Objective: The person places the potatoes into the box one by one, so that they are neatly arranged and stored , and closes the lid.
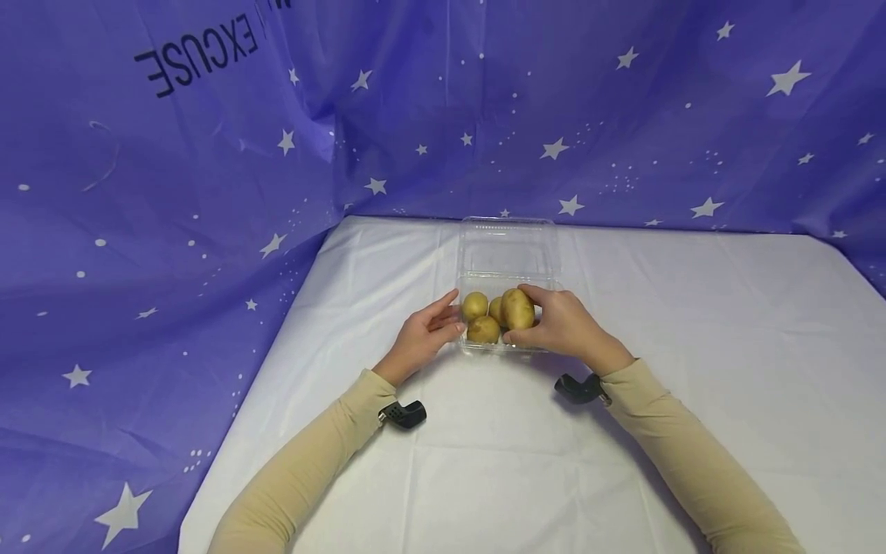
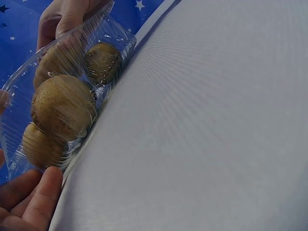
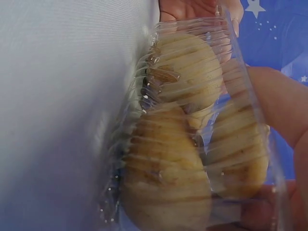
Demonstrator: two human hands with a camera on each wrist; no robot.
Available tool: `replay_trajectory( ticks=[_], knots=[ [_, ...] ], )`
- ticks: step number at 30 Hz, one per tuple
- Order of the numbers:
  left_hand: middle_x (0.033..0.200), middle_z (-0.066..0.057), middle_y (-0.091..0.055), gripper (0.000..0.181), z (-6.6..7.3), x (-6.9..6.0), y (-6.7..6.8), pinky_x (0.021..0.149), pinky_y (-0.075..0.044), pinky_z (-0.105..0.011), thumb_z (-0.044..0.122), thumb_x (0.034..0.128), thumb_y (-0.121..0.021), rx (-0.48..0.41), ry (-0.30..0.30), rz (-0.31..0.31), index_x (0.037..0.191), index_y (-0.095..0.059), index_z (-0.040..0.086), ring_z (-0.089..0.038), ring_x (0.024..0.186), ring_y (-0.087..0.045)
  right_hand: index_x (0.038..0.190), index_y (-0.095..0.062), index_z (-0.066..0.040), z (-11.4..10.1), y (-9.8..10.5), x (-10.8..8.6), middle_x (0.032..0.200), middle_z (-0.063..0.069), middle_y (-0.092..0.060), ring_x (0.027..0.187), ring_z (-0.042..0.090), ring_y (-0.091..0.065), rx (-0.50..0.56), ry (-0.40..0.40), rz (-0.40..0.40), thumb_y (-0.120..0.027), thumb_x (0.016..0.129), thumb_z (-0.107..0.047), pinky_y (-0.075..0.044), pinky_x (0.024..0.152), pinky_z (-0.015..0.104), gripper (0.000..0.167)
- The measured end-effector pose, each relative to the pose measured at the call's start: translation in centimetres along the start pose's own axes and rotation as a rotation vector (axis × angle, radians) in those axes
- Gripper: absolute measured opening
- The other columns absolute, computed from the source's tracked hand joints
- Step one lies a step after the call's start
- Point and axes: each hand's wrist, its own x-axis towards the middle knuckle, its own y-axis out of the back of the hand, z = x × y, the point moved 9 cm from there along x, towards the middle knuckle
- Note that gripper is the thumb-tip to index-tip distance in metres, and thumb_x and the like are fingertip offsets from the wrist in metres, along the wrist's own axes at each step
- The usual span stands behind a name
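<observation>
A clear plastic clamshell box (image 1: 508, 348) stands on the table with its lid (image 1: 508, 248) folded back, away from me. Several yellow-brown potatoes are in it: one at the back left (image 1: 475, 306), one at the front left (image 1: 483, 329), another partly hidden (image 1: 496, 308). My right hand (image 1: 567, 323) grips a larger potato (image 1: 517, 309) between thumb and fingers, inside the box's right part near rim height. My left hand (image 1: 418, 338) rests at the box's left side, fingers extended. In the left wrist view its fingertips (image 2: 50, 180) touch the box's end wall.
White cloth (image 1: 484, 462) with light creases covers the table. Purple sheets with white stars (image 1: 567, 146) hang behind and on the left. Black wrist-camera mounts (image 1: 404, 415) stick out from both sleeves.
</observation>
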Motion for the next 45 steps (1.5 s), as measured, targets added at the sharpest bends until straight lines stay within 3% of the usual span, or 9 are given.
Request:
replay_trajectory(
  ticks=[8, 12, 15, 20, 25, 31, 37, 45],
  knots=[
    [0.149, -0.022, -0.054, 0.066, 0.0, -0.1, 0.0, 0.107, -0.055, -0.038, 0.014, 0.0973, -0.065, 0.002, 0.003, -0.004, 0.158, -0.039, 0.012, -0.036, 0.135, -0.057, 0.142, -0.05, 0.013, 0.1, -0.3, -0.1, 0.098, 0.023, -0.076, 0.069, 0.021, -0.059, -0.007, 0.001, -0.009, -0.089, 0.074, -0.036, -0.056, 0.07, 0.039, 0.093],
    [0.149, -0.021, -0.055, 0.066, 0.0, -0.1, -0.1, 0.107, -0.055, -0.037, 0.014, 0.0974, -0.066, 0.006, 0.001, -0.007, 0.158, -0.039, 0.012, -0.036, 0.135, -0.058, 0.146, -0.041, 0.016, 0.0, -0.1, -0.1, 0.112, 0.033, -0.071, 0.088, 0.036, -0.071, -0.013, -0.007, 0.002, -0.088, 0.075, -0.031, -0.061, 0.083, 0.048, 0.098],
    [0.15, -0.021, -0.054, 0.067, -0.1, 0.0, -0.1, 0.107, -0.055, -0.037, 0.014, 0.0973, -0.066, 0.009, 0.002, -0.005, 0.158, -0.038, 0.013, -0.036, 0.135, -0.058, 0.147, -0.041, 0.016, 0.0, 0.1, -0.1, 0.128, 0.036, -0.064, 0.11, 0.044, -0.069, -0.013, -0.012, 0.022, -0.087, 0.077, -0.03, -0.059, 0.095, 0.053, 0.096],
    [0.149, -0.021, -0.054, 0.067, -0.1, 0.0, 0.0, 0.106, -0.056, -0.037, 0.014, 0.0973, -0.065, 0.007, 0.002, -0.002, 0.158, -0.038, 0.012, -0.036, 0.135, -0.058, 0.146, -0.044, 0.014, 0.2, 0.5, -0.1, 0.132, 0.034, -0.063, 0.114, 0.046, -0.068, -0.008, -0.01, 0.062, -0.088, 0.077, -0.029, -0.058, 0.097, 0.054, 0.092],
    [0.148, -0.022, -0.055, 0.066, -0.1, 0.0, 0.0, 0.106, -0.056, -0.036, 0.013, 0.0973, -0.065, 0.005, -0.002, 0.0, 0.158, -0.039, 0.011, -0.036, 0.134, -0.058, 0.145, -0.047, 0.012, 0.3, 1.0, -0.1, 0.129, 0.032, -0.065, 0.104, 0.043, -0.07, -0.002, -0.004, 0.087, -0.089, 0.077, -0.027, -0.059, 0.091, 0.053, 0.089],
    [0.148, -0.022, -0.055, 0.066, -0.2, 0.1, -0.1, 0.106, -0.056, -0.037, 0.013, 0.0974, -0.066, 0.003, 0.004, -0.005, 0.158, -0.039, 0.012, -0.036, 0.135, -0.058, 0.146, -0.046, 0.011, 0.5, 1.2, -0.2, 0.141, 0.031, -0.058, 0.127, 0.047, -0.06, 0.008, -0.019, 0.072, -0.087, 0.079, -0.026, -0.052, 0.106, 0.056, 0.088],
    [0.148, -0.023, -0.055, 0.066, 0.0, 0.2, -0.1, 0.107, -0.055, -0.036, 0.012, 0.0972, -0.065, 0.004, -0.01, -0.003, 0.158, -0.039, 0.01, -0.037, 0.134, -0.058, 0.146, -0.047, 0.011, 0.5, 1.6, -0.2, 0.141, 0.029, -0.058, 0.118, 0.045, -0.066, 0.009, 0.001, 0.08, -0.087, 0.08, -0.027, -0.053, 0.105, 0.057, 0.085],
    [0.148, -0.023, -0.055, 0.067, 0.0, 0.1, 0.0, 0.105, -0.056, -0.036, 0.012, 0.0971, -0.065, 0.001, -0.004, 0.0, 0.158, -0.038, 0.01, -0.037, 0.134, -0.058, 0.149, -0.045, 0.008, 1.6, 2.6, -0.1, 0.147, 0.027, -0.055, 0.116, 0.045, -0.064, 0.051, -0.07, 0.068, -0.079, 0.088, -0.027, -0.052, 0.105, 0.058, 0.078]
  ],
)
